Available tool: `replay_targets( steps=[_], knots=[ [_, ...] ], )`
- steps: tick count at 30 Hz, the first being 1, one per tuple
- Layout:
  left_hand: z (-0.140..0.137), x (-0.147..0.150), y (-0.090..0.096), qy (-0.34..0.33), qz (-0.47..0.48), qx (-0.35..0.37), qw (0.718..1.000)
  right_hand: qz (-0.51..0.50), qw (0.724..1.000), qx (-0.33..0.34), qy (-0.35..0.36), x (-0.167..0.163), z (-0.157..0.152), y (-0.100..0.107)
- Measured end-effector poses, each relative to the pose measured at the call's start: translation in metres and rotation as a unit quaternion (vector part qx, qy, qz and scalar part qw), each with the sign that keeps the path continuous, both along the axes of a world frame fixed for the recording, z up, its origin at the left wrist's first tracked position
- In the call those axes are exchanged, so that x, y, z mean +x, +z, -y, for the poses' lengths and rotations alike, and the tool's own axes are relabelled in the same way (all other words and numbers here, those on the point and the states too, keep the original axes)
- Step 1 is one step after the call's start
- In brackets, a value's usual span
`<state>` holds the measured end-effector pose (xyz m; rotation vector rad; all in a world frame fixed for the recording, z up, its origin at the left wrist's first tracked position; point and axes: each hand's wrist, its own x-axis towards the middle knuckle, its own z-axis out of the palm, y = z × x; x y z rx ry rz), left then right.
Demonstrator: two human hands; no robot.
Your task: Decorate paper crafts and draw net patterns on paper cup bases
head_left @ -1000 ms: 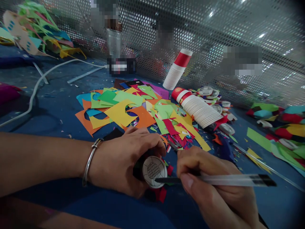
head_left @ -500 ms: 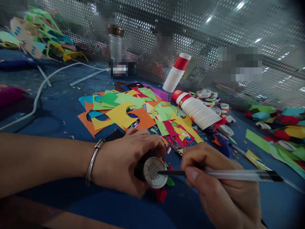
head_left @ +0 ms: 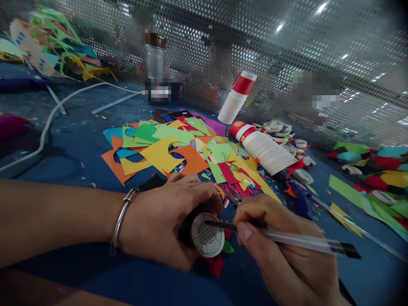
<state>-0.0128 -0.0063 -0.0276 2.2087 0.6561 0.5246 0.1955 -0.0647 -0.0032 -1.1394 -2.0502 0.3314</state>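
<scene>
My left hand (head_left: 165, 216), a silver bangle (head_left: 120, 219) on its wrist, is curled around a small paper craft. The craft's round white top, like a paper cup's base (head_left: 208, 235), faces me with a dark grid and lines drawn on it. Black paper lies against its left side; red and green paper bits show at its right, and my fingers hide the rest. In my right hand (head_left: 280, 246) a clear-barrelled pen (head_left: 293, 239) is pinched between thumb and fingers. Its dark tip touches, or almost touches, the upper part of the white disc.
Beyond my hands spreads a heap of coloured paper scraps (head_left: 162, 153). One stack of paper cups (head_left: 237, 97) stands tilted; another stack (head_left: 264, 146) lies down. Cut cup bases (head_left: 274, 126) and colourful paper crafts (head_left: 389, 170) are at right. A white cable (head_left: 47, 123) crosses the blue table.
The pen tip has moved left and up on the disc, and the pen's back end has dropped. My right hand has shifted left; my left hand keeps its hold.
</scene>
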Motion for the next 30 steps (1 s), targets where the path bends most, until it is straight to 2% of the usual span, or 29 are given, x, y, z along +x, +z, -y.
replay_targets(
  steps=[7,16,19,30],
  knots=[
    [0.0012,0.0012,-0.0017,0.004,-0.015,0.021,1.0,0.017,1.0,0.0,-0.009,0.0003,0.0004,0.0013],
    [-0.0022,-0.0006,-0.0022,-0.005,0.009,-0.018,1.0,-0.003,1.0,0.001,-0.003,0.0007,0.0016,-0.0002],
    [-0.0018,-0.0005,-0.0022,-0.006,0.013,-0.02,1.0,0.0,1.0,-0.011,-0.02,0.0013,0.0048,0.0],
    [-0.0008,-0.0001,-0.0014,0.0,0.015,-0.024,1.0,0.034,0.999,0.001,-0.013,0.0013,0.0035,0.0003]
  ],
)
